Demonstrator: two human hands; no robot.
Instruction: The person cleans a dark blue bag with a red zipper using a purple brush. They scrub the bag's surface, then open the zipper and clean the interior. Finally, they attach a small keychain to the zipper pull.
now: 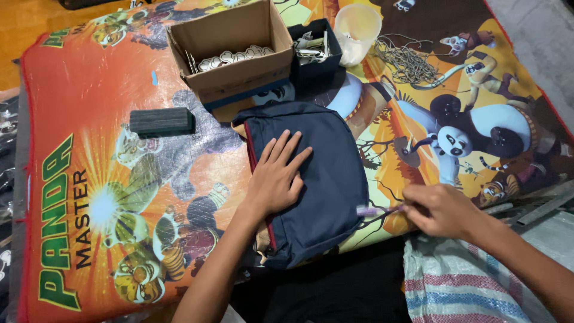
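Note:
A dark navy fabric bag (332, 179) with a red trim along its left edge lies on a colourful cartoon-print mat (107, 179). My left hand (276, 176) rests flat on the bag, fingers spread. My right hand (441, 209) is at the bag's right edge, fingers pinched on a thin purple stick-like tool (373, 210) whose tip touches the bag's side.
Behind the bag stand an open cardboard box (230, 51) with small white pieces, a dark box (315, 51) of metal bits, and a translucent plastic cup (357, 30). A pile of thin chain (406, 60) lies far right. A dark rectangular block (161, 121) sits left. A striped woven sack (460, 287) lies lower right.

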